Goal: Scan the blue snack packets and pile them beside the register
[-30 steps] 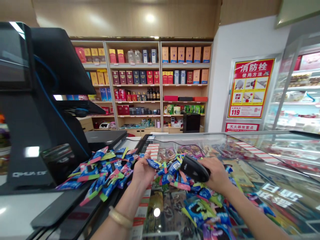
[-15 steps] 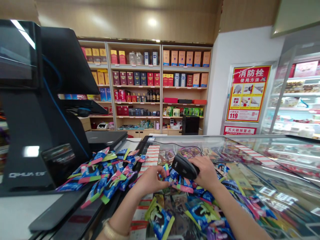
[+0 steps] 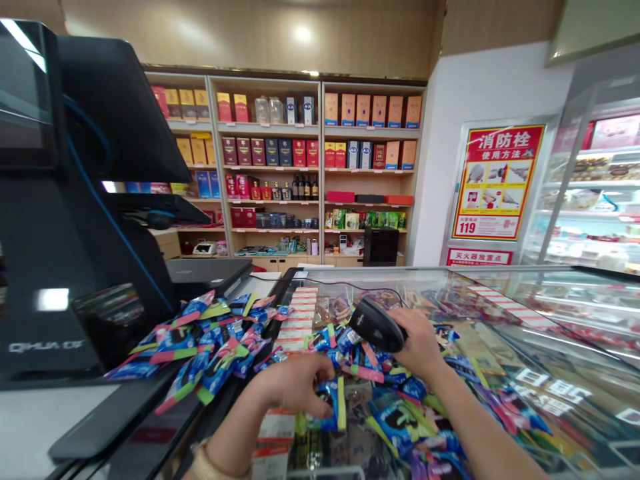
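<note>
My right hand (image 3: 417, 337) is wrapped round the grip of a black barcode scanner (image 3: 379, 325), whose head points left over the glass counter. Lower and to the left, my left hand (image 3: 299, 387) is closed on a small blue snack packet (image 3: 329, 402) with a yellow-green edge; part of the packet is hidden by the fingers. Under and around the scanner lie several similar blue packets (image 3: 405, 417), with pink, purple and green edges. A heap of packets (image 3: 215, 347) rests to the left of my left hand.
A black cash register (image 3: 75, 267) towers at the left. The glass display counter (image 3: 480, 333) spreads to the right, with a strip of price labels (image 3: 300, 320) and a thin cable behind the scanner. Shelves of boxed goods (image 3: 320, 153) line the back wall.
My left hand has come down toward me and closed on the near packet, lifting it slightly. The scanner has shifted a little right and up in my right hand.
</note>
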Demonstrator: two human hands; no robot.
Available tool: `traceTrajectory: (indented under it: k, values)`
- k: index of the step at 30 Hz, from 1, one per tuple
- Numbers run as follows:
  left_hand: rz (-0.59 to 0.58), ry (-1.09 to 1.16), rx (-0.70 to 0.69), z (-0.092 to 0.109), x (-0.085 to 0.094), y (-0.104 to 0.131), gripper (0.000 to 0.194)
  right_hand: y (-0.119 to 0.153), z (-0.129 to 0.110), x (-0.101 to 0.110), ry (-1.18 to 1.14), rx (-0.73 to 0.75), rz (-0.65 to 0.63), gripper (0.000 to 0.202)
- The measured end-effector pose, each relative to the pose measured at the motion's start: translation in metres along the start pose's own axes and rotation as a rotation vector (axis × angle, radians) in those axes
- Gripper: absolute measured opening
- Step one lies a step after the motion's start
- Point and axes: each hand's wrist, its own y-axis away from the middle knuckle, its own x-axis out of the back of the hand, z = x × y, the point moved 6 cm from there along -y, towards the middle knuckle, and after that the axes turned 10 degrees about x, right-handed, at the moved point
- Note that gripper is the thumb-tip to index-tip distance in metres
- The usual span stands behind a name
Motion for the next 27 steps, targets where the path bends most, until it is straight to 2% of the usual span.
traceTrajectory:
  k: [3,5,8,10,14,19,27]
  values:
    - [0.034,0.63,-0.091,0.0,0.017,-0.004,0.024,0.0,-0.001,0.002,-0.003,0.014,0.024,0.021]
    - [0.091,1.067,-0.104,-0.005,0.023,-0.01,0.021,-0.001,-0.002,0.005,-0.009,0.029,0.05,0.021]
    - [0.149,1.55,-0.015,-0.013,0.02,-0.019,0.016,-0.003,-0.005,0.008,-0.029,0.046,0.069,0.021]
    - [0.118,1.744,0.051,-0.014,0.015,-0.024,0.024,-0.005,-0.008,0.01,-0.053,0.06,0.068,0.021]
    - [0.079,1.896,0.056,-0.012,0.012,-0.027,0.036,-0.008,-0.016,0.008,-0.116,0.068,0.001,0.02]
    - [0.159,1.864,0.014,-0.015,0.012,-0.029,0.03,-0.01,-0.027,0.001,-0.177,0.066,-0.118,0.018]
    - [0.153,1.829,0.034,-0.019,0.008,-0.035,0.03,-0.011,-0.031,-0.003,-0.174,0.051,-0.173,0.019]
